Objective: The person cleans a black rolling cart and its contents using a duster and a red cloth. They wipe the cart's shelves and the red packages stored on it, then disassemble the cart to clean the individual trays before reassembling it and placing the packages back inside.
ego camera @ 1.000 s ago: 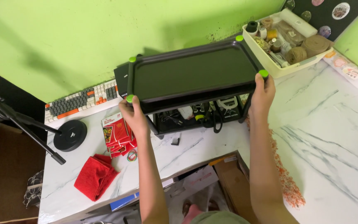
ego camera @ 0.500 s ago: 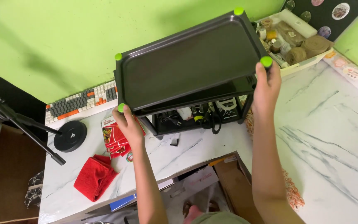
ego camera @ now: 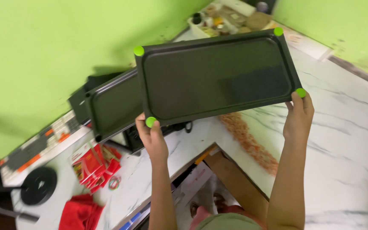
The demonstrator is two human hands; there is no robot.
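Note:
I hold a black rectangular tray (ego camera: 218,76) with green corner caps up in the air, tilted towards me. My left hand (ego camera: 152,136) grips its near left corner. My right hand (ego camera: 299,117) grips its near right corner. Below and to the left, a second black tray (ego camera: 113,104) rests on a black rack on the white marble counter (ego camera: 346,140).
A keyboard (ego camera: 35,147) lies against the green wall at left, with a round black stand base (ego camera: 39,185), red packets (ego camera: 94,164) and a red cloth (ego camera: 79,213) near it. A white bin of small items (ego camera: 226,19) stands at the back. An orange mesh piece (ego camera: 248,140) lies on the counter.
The top tray has come off the rack and risen to the right, held at both near corners. The view has swung, and the tray beneath it shows.

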